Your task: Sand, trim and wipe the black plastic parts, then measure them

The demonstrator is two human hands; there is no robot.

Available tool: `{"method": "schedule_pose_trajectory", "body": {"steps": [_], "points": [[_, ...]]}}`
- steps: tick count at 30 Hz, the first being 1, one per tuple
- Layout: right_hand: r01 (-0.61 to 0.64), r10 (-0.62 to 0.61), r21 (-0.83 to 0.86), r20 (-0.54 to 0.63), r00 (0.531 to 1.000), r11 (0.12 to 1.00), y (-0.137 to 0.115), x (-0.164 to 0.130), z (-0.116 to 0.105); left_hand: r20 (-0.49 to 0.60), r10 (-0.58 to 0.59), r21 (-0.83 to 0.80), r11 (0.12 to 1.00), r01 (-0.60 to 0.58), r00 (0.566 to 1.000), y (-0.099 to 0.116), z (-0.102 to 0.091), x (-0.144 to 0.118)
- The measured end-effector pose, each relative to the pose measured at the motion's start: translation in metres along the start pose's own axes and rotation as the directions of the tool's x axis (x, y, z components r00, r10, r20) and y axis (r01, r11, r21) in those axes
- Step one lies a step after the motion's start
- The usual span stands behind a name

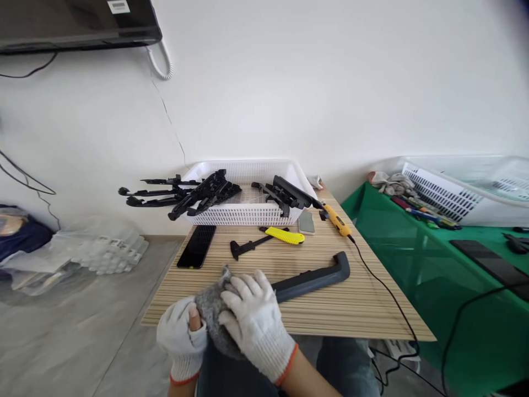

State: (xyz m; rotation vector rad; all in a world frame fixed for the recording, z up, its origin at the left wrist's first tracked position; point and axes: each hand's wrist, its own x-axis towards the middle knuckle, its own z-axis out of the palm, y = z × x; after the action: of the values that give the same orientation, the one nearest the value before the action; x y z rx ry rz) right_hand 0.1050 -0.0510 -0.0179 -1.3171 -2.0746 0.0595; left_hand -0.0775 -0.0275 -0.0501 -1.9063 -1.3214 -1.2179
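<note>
Near the front edge of a striped wooden table (355, 309), a right hand in a white knit glove (254, 320) lies closed over a grey cloth (212, 314) and the near end of a long dark grey plastic handle-shaped bar with a turned-down end (314, 278), while a left hand in a white glove (182, 333) pinches the cloth's other side. The bar looks stiff, light and smooth, probably best gripped along its straight middle. Its long axis runs from the hands up and to the right, bent end pointing toward a yellow tool with a black cord (336, 220).
</note>
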Motion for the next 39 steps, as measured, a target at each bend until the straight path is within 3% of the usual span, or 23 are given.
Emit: {"method": "schedule_pose_trajectory", "body": {"steps": [4,7,10,14,17,20,26,30,34,39], "points": [[0.028,-0.031,0.058,0.062,0.998,0.998,-0.01,0.003,0.01,0.062,0.034,0.049,0.998,-0.037,0.997,0.0,-0.004,0.003],[0.052,-0.055,0.089,0.028,0.998,0.995,0.009,-0.002,-0.004,0.113,0.044,0.016,0.999,-0.046,0.993,-0.001,-0.006,0.005],[-0.007,0.007,-0.006,-0.019,1.0,1.0,0.057,-0.017,-0.033,0.11,0.026,-0.074,0.997,-0.018,0.994,-0.001,-0.006,0.005],[-0.195,0.189,-0.205,-0.051,0.981,0.959,0.139,-0.05,-0.075,0.099,0.006,-0.119,0.993,0.006,0.995,0.0,-0.003,0.003],[-0.258,0.259,-0.238,-0.027,0.965,0.936,0.171,-0.065,-0.094,0.091,-0.011,-0.11,0.994,0.021,0.996,0.002,-0.001,0.002],[-0.264,0.264,-0.224,-0.028,0.964,0.938,0.156,-0.056,-0.09,0.058,-0.032,-0.105,0.994,0.038,0.998,0.004,0.001,0.001],[0.018,-0.027,0.129,0.067,0.997,0.991,0.047,-0.004,-0.031,0.069,-0.04,-0.086,0.995,0.045,0.997,0.001,0.002,-0.001],[0.07,-0.106,0.171,0.209,0.972,0.983,-0.005,0.015,0.003,0.076,0.04,-0.004,0.999,-0.039,0.996,-0.007,0.0,0.0],[0.138,-0.178,0.193,0.209,0.962,0.972,0.0,0.016,0.001,0.124,0.077,-0.003,0.997,-0.077,0.989,-0.009,-0.003,0.002],[0.166,-0.192,0.21,0.107,0.976,0.963,0.069,-0.005,-0.04,0.125,-0.026,-0.064,0.997,0.034,0.992,-0.004,-0.004,0.002]]}}
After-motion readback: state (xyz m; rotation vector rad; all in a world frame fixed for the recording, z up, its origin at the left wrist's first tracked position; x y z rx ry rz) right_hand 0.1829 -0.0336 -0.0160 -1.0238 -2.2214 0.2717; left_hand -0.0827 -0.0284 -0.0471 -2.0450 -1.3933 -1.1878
